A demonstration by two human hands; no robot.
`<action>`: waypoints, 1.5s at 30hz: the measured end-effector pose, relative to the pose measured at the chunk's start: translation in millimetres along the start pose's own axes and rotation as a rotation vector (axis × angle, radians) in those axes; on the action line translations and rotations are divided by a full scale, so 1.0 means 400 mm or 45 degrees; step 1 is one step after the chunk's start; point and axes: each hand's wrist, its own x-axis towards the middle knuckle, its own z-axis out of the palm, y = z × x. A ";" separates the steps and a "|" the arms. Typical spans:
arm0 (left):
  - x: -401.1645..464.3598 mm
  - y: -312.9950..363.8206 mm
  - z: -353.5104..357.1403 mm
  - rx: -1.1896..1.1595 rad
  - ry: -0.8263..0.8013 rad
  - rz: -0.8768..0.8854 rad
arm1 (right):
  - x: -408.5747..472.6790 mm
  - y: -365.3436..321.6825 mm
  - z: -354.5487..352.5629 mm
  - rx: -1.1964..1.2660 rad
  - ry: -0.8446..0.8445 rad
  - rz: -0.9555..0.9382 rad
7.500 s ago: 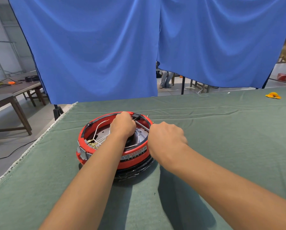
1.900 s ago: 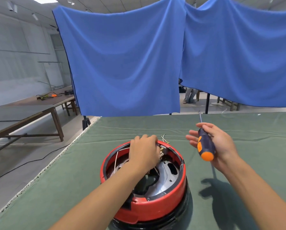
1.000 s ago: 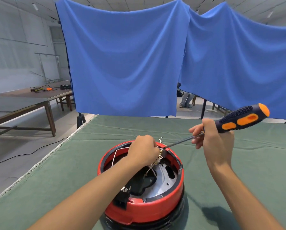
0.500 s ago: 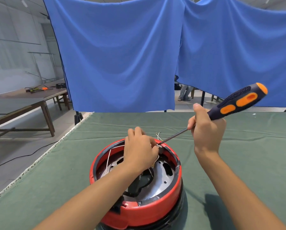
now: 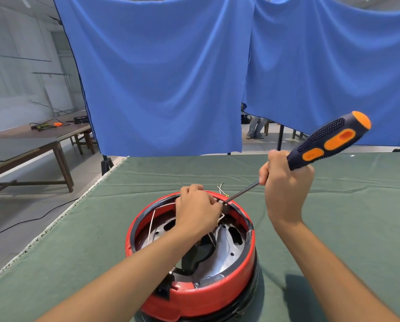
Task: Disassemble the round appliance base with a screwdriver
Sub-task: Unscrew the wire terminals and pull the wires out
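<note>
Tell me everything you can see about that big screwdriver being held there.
The screwdriver has a chunky dark handle with orange inserts, an orange end cap and a dotted grip patch, seemingly rubbery plastic. A thin dark metal shaft slopes down and left from it. The right hand grips the handle's lower end, near the shaft. The tip meets a small fitting at the far inner rim of the red round base, right beside the left hand.

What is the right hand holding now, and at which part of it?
The right hand grips the screwdriver at the lower end of its handle, where the shaft begins; the orange-capped end sticks out free above the fingers.
</note>
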 end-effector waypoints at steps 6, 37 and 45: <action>0.007 0.012 -0.011 0.031 0.005 -0.035 | -0.013 0.007 0.008 0.051 -0.002 -0.017; 0.008 0.007 0.010 -0.078 -0.022 -0.067 | 0.024 0.001 0.018 -0.065 -0.066 -0.008; 0.012 0.003 0.007 -0.109 -0.040 -0.084 | 0.024 0.000 0.020 -0.101 -0.075 -0.071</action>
